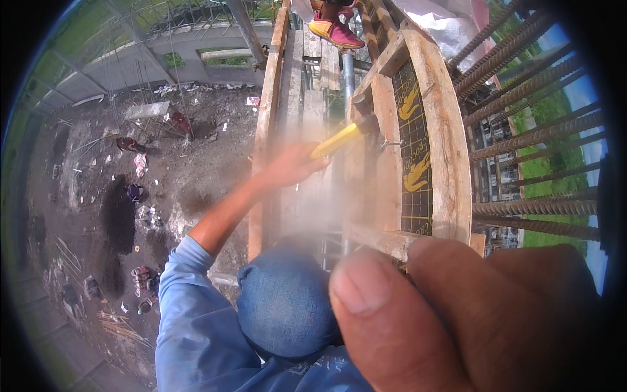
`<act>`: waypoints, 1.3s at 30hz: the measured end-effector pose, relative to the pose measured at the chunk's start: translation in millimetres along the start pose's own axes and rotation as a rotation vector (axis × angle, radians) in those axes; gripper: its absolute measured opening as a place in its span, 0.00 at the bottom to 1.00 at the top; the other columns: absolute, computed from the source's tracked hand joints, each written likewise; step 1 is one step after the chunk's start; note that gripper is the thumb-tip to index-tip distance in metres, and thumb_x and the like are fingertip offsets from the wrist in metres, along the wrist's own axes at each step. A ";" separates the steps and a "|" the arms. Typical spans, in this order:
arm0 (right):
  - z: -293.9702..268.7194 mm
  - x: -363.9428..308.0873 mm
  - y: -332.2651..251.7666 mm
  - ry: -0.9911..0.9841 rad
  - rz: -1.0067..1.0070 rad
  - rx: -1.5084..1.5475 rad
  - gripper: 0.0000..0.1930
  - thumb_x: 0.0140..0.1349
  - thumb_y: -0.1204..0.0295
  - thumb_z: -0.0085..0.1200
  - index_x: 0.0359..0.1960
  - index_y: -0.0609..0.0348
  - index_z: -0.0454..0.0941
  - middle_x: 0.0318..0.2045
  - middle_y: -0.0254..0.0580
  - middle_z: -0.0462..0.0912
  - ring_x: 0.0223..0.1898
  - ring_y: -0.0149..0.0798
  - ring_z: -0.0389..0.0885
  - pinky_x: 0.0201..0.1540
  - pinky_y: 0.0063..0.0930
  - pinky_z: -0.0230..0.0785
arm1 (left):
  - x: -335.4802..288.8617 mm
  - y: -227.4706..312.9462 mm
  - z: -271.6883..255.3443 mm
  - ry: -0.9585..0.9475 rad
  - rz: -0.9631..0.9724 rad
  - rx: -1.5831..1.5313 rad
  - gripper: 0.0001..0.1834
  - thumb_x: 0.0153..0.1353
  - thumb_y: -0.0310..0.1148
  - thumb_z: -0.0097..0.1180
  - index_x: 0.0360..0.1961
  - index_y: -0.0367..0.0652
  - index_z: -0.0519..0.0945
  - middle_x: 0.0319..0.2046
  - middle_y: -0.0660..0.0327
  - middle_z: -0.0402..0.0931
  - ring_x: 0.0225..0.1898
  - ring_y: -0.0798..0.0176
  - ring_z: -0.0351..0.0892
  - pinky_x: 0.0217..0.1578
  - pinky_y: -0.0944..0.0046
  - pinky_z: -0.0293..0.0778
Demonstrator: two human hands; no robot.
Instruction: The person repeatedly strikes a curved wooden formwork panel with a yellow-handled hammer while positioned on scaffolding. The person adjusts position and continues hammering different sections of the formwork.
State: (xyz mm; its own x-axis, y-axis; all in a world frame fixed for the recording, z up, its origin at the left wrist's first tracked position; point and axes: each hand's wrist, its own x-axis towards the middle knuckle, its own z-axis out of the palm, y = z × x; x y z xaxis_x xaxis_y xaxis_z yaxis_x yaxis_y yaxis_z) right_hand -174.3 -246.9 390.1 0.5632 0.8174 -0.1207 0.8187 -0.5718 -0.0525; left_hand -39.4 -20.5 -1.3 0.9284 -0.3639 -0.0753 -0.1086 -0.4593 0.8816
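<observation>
**Hammer up against the timber frame, high on the scaffold**

The left hand [290,163] is out at full reach, arm in a blue sleeve [189,313] stretched up and away from the body, fist wrapped tight round the yellow handle of a hammer [346,135]. The hand is blurred, but the fingers are plainly closed on that handle. One hammer, its dark head sitting right against the upright wooden post [385,150], just past the knuckles. A bent nail [390,142] pokes out of the post beside the hammer head.

The right hand [470,313] is huge in the picture, pressed close to the camera, thumb and fingers bunched over the lower end of the timber frame [444,130]. What it grips, and how tightly, I cannot tell.

Beyond the hammer, the frame holds a dark panel [415,144] with a yellow grid and yellow marks. To the right of it, steel bars [529,137] run out in a stack; at least eight, ribbed and rusty. Below the gripping arm, a knee in blue denim [284,300]. Farther ahead along the planks [304,78], one red and yellow shoe [336,29] of another person. Well below to the left, muddy ground [130,196] scattered with debris.
</observation>
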 end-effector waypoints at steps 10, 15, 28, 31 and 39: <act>47.1 72.9 51.1 -0.327 0.078 -0.178 0.18 0.57 0.76 0.56 0.50 0.58 0.81 0.41 0.54 0.84 0.42 0.50 0.87 0.44 0.40 0.79 | 12.6 -7.6 -6.7 0.035 0.154 0.054 0.22 0.66 0.42 0.67 0.49 0.33 0.81 0.26 0.49 0.79 0.28 0.59 0.77 0.34 0.53 0.73; 97.5 247.9 91.1 0.368 -0.015 -0.020 0.07 0.50 0.71 0.59 0.30 0.58 0.86 0.30 0.55 0.86 0.35 0.53 0.87 0.39 0.45 0.79 | 16.1 -4.4 -8.4 -0.007 0.062 0.157 0.21 0.67 0.41 0.67 0.49 0.32 0.82 0.33 0.50 0.83 0.32 0.59 0.78 0.37 0.52 0.74; 437.7 180.1 52.1 1.762 1.283 1.420 0.24 0.80 0.52 0.41 0.27 0.53 0.65 0.25 0.28 0.66 0.27 0.24 0.60 0.32 0.22 0.54 | 41.5 -7.6 -42.7 0.009 0.221 0.358 0.14 0.66 0.38 0.66 0.37 0.38 0.77 0.20 0.48 0.74 0.20 0.44 0.73 0.26 0.50 0.70; 453.5 188.1 74.9 1.645 1.134 1.042 0.23 0.81 0.51 0.38 0.52 0.61 0.74 0.43 0.33 0.76 0.41 0.26 0.71 0.45 0.22 0.66 | 39.5 -9.5 -37.1 0.009 0.124 0.395 0.14 0.67 0.39 0.65 0.37 0.39 0.77 0.21 0.46 0.75 0.22 0.38 0.75 0.27 0.48 0.70; 382.7 161.0 78.5 1.329 0.968 1.698 0.17 0.80 0.65 0.46 0.48 0.69 0.81 0.31 0.38 0.82 0.28 0.26 0.79 0.28 0.21 0.76 | 21.1 15.5 -21.1 0.014 -0.035 0.295 0.11 0.69 0.33 0.62 0.41 0.36 0.79 0.19 0.51 0.71 0.20 0.58 0.66 0.26 0.55 0.68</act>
State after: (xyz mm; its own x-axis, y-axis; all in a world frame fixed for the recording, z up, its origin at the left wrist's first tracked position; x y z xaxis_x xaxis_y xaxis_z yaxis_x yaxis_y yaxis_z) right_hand -62.2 -186.7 -12.8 0.8859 -0.4275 -0.1803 -0.0129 0.3657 -0.9306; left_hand -14.1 -18.2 20.6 0.9379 -0.3338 -0.0948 -0.1734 -0.6875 0.7051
